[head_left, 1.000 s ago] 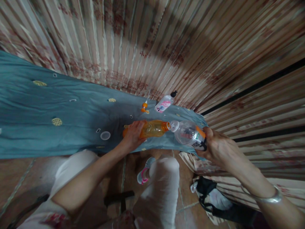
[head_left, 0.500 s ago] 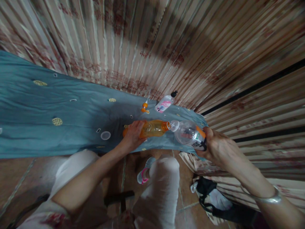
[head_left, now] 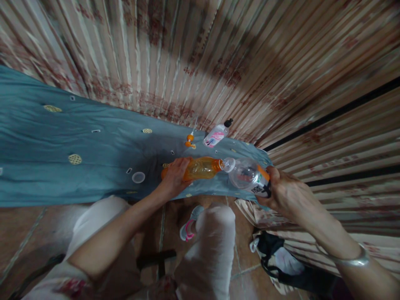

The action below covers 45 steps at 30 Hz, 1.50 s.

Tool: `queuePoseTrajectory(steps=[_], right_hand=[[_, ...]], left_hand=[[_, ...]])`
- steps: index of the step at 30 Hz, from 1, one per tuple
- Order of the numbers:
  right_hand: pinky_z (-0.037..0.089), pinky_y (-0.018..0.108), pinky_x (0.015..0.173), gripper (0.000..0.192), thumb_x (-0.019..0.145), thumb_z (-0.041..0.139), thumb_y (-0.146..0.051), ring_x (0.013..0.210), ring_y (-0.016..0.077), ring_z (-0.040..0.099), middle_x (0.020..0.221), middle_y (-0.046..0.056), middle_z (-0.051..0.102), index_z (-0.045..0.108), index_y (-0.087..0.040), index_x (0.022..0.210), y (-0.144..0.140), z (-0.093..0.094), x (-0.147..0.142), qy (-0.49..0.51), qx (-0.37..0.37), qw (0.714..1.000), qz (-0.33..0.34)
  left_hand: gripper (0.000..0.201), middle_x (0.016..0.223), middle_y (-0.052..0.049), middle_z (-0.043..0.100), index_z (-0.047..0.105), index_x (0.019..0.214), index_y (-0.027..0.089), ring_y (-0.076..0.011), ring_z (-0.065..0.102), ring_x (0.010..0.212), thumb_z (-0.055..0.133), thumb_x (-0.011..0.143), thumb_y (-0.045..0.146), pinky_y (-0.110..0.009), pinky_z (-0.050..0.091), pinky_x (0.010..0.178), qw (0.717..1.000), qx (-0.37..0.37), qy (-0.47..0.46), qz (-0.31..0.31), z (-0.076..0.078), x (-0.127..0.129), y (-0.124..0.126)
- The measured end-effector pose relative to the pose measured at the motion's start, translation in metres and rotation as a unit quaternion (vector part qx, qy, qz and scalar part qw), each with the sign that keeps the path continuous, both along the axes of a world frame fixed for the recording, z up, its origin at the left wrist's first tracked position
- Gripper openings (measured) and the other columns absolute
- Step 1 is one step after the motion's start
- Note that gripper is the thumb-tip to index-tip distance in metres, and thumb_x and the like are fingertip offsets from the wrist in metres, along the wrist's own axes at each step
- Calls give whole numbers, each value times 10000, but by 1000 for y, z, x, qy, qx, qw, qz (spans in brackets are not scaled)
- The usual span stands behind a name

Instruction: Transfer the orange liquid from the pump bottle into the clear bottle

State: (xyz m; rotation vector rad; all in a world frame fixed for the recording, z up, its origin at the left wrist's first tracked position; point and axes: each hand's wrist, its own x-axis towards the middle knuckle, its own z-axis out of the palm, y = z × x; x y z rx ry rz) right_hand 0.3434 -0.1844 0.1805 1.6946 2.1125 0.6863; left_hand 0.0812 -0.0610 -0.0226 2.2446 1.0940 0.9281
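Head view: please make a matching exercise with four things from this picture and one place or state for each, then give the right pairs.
1. orange bottle
2. clear bottle
3. small white bottle with black cap
4. round clear lid

A. lies alone near the curtain
B. held by the right hand, mouth to the other bottle
C. flat on the blue cloth
D. held by the left hand

Pairs: 1-D, 2-B, 3-A, 4-C

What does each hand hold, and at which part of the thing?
The left hand holds the orange bottle at its lower body. The right hand holds the clear bottle at its base end, mouth against the orange bottle's.
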Motion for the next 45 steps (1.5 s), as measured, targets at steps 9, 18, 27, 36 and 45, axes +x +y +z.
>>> queuePoseTrajectory(steps=[9, 18, 27, 36, 45], right_hand=[[338, 298, 579, 262, 789, 648, -322, 604, 223, 588, 681, 46, 600, 478, -188, 938, 0, -3, 1, -8, 11, 1000, 1], [311, 299, 564, 194, 800, 601, -261, 579, 205, 559, 672, 31, 574, 476, -188, 929, -1, -2, 2, -13, 15, 1000, 20], [333, 305, 571, 230, 799, 627, -275, 600, 222, 586, 690, 50, 593, 488, -174, 952, -1, -1, 2, -12, 7, 1000, 11], [333, 301, 564, 264, 774, 664, -300, 595, 221, 589, 676, 48, 597, 484, -182, 927, 0, -2, 2, -11, 12, 1000, 12], [354, 301, 576, 282, 788, 679, -322, 601, 227, 601, 684, 46, 603, 485, -182, 936, 0, 0, 0, -18, 10, 1000, 17]], left_hand=[[684, 1308, -119, 627, 467, 1363, 204, -312, 590, 1251, 786, 759, 218, -451, 504, 1020, 1000, 3, 3, -2, 1, 0, 0], [690, 1317, -137, 623, 471, 1357, 177, -308, 585, 1255, 802, 755, 236, -445, 496, 1037, 1000, -11, 15, -1, 4, 0, 0], [658, 1308, -131, 619, 459, 1360, 193, -314, 589, 1248, 770, 781, 231, -454, 497, 1021, 1000, 0, 2, -6, 3, 0, 0], [689, 1305, -130, 620, 460, 1358, 193, -315, 586, 1245, 791, 754, 212, -468, 498, 1022, 1000, -2, 6, 0, 1, 1, 0], [696, 1303, -117, 622, 471, 1359, 205, -310, 591, 1241, 793, 743, 215, -456, 503, 1021, 1000, -6, 8, 4, 1, 1, 1]])
